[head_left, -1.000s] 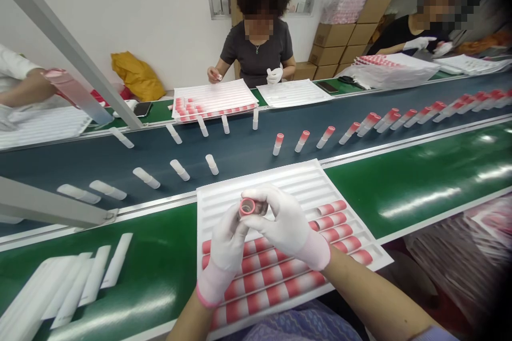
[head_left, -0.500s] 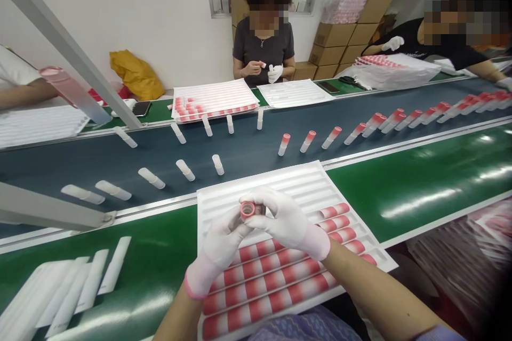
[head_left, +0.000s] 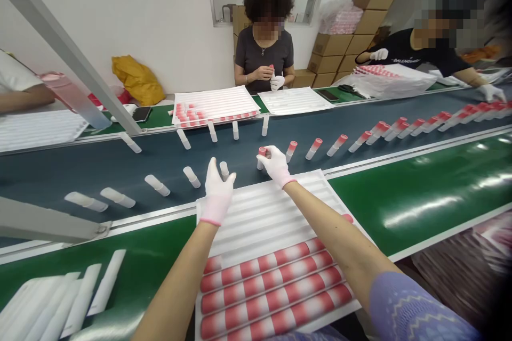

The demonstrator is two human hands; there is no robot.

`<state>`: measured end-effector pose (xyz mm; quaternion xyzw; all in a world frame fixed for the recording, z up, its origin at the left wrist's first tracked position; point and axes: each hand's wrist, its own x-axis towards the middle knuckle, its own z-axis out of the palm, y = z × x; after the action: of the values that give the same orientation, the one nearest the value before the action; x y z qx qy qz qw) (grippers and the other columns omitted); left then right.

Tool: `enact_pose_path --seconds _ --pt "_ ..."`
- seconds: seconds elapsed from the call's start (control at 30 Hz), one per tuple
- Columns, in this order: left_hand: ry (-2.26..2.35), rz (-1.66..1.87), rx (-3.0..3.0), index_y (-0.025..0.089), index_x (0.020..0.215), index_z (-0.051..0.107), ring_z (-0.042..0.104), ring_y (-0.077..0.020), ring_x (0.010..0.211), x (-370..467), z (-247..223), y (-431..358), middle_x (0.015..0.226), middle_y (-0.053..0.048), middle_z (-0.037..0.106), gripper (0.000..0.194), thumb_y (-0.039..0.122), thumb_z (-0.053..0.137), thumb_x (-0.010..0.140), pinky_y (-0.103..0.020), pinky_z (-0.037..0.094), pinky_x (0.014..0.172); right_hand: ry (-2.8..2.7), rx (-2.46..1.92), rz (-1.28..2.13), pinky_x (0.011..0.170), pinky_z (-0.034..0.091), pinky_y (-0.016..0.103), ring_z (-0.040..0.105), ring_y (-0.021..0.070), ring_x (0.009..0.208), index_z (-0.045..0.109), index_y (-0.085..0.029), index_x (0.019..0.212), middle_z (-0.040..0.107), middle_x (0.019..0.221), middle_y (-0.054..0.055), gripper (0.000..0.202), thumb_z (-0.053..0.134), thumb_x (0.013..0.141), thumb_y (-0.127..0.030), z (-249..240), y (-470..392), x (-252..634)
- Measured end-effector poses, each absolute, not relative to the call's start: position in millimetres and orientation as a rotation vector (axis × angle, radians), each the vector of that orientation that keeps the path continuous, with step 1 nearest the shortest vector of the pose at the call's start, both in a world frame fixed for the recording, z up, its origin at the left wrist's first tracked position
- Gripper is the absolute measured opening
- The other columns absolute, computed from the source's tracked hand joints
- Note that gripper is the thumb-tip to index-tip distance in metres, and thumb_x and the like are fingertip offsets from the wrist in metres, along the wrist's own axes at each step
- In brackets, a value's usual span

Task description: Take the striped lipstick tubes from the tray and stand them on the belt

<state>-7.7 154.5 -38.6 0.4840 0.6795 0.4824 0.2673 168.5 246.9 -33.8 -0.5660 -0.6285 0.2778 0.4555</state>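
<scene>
On the belt, my right hand (head_left: 276,165), in a white glove, has its fingers closed on a red-and-white tube (head_left: 261,156) that stands upright. My left hand (head_left: 218,193), also gloved, reaches to the belt's near edge with thumb and fingers spread. Between them shows a plain white tube (head_left: 224,170); whether the fingers touch it I cannot tell. Below both hands lies a white grooved tray (head_left: 256,218). Rows of red-and-white tubes (head_left: 276,290) fill its near grooves, partly hidden by my right forearm.
The dark conveyor belt (head_left: 160,162) carries white tubes at left and a line of red-topped tubes (head_left: 338,145) at right. A grey post (head_left: 76,45) slants up at left. Across the belt a co-worker (head_left: 264,53) handles a small piece; another's gloved hand (head_left: 492,93) reaches the belt.
Both hands have moved forward from above the tray to the belt and come apart. The red-rimmed tube they held together now stands on the belt in my right hand; my left has opened.
</scene>
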Motion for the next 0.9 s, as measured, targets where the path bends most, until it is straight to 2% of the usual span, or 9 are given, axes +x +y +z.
enact_pose_path --seconds 0.1,0.17,0.23,0.37,0.47,0.57,0.7,0.77,0.9 --pt "1.904 1.189 1.311 0.014 0.134 0.049 0.053 -0.0334 0.131 -4 -38 179 0.142 -0.022 0.054 0.058 0.021 0.071 0.081 -0.048 0.04 0.11 -1.618 -1.52 0.638 0.083 0.056 0.037 0.066 0.0192 0.082 0.06 -0.012 0.116 0.069 0.106 0.012 0.04 0.066 0.08 -0.029 -41 251 183" --pt "1.889 1.143 1.322 0.013 0.111 0.059 0.061 -0.0298 0.114 -5 -36 184 0.118 -0.016 0.067 0.03 0.021 0.067 0.083 -0.045 0.045 0.101 -1.698 -1.577 0.582 0.084 0.056 0.04 0.066 0.021 0.085 0.054 -0.012 0.131 0.066 0.118 0.015 0.056 0.069 0.08 -0.032 -36 232 207" --pt "1.844 1.117 1.356 0.015 0.095 0.06 0.063 -0.023 0.098 -7 -31 177 0.094 -0.007 0.068 0.011 0.025 0.06 0.089 -0.039 0.047 0.094 -1.812 -1.602 0.512 0.094 0.052 0.045 0.064 0.0256 0.099 0.053 -0.014 0.136 0.063 0.126 0.016 0.057 0.068 0.083 -0.03 -26 199 243" --pt "1.74 1.113 1.428 0.019 0.098 0.063 0.059 -0.0182 0.089 -11 -18 139 0.085 0.0 0.062 0.022 0.037 0.05 0.096 -0.033 0.046 0.09 -2.139 -1.633 0.389 0.101 0.045 0.053 0.054 0.0355 0.121 0.07 -0.018 0.108 0.065 0.126 0.014 0.025 0.061 0.084 -0.015 -17 114 323" --pt "1.602 1.153 1.397 0.022 0.116 0.061 0.06 -0.0192 0.096 -6 -15 104 0.099 -0.003 0.066 0.032 0.043 0.047 0.097 -0.034 0.046 0.092 -2.473 -1.618 0.224 0.095 0.049 0.053 0.052 0.0367 0.125 0.072 -0.021 0.102 0.064 0.131 0.013 0.021 0.055 0.09 -0.016 -29 69 360" --pt "1.371 1.174 1.275 0.021 0.12 0.06 0.06 -0.0192 0.1 5 -18 79 0.104 -0.005 0.064 0.036 0.046 0.049 0.096 -0.035 0.049 0.092 -2.405 -1.586 0.31 0.102 0.045 0.054 0.047 0.0362 0.133 0.073 -0.022 0.098 0.069 0.122 0.011 0.016 0.059 0.089 -0.019 -39 53 366" --pt "1.1 1.165 0.981 0.02 0.124 0.056 0.058 -0.018 0.097 19 -19 58 0.101 -0.005 0.059 0.042 0.048 0.056 0.093 -0.037 0.053 0.089 -2.087 -1.567 0.683 0.089 0.054 0.046 0.064 0.0284 0.108 0.069 -0.022 0.089 0.071 0.096 0.008 0.009 0.062 0.089 -0.028 -21 55 334" --pt "1.004 1.148 0.885 0.02 0.129 0.053 0.058 -0.0166 0.09 25 -18 50 0.096 -0.004 0.057 0.047 0.049 0.058 0.092 -0.036 0.054 0.083 -1.855 -1.465 0.86 0.079 0.056 0.04 0.067 0.0231 0.094 0.068 -0.022 0.096 0.071 0.097 0.007 0.016 0.062 0.091 -0.035 -3 58 309" --pt "0.886 1.1 0.861 0.018 0.123 0.055 0.052 -0.0117 0.068 34 -13 34 0.086 -0.002 0.055 0.045 0.051 0.056 0.093 -0.029 0.051 0.065 -1.593 -1.177 1.107 0.068 0.056 0.032 0.069 0.0206 0.091 0.065 -0.019 0.116 0.072 0.102 0.009 0.03 0.065 0.09 -0.034 29 69 256"
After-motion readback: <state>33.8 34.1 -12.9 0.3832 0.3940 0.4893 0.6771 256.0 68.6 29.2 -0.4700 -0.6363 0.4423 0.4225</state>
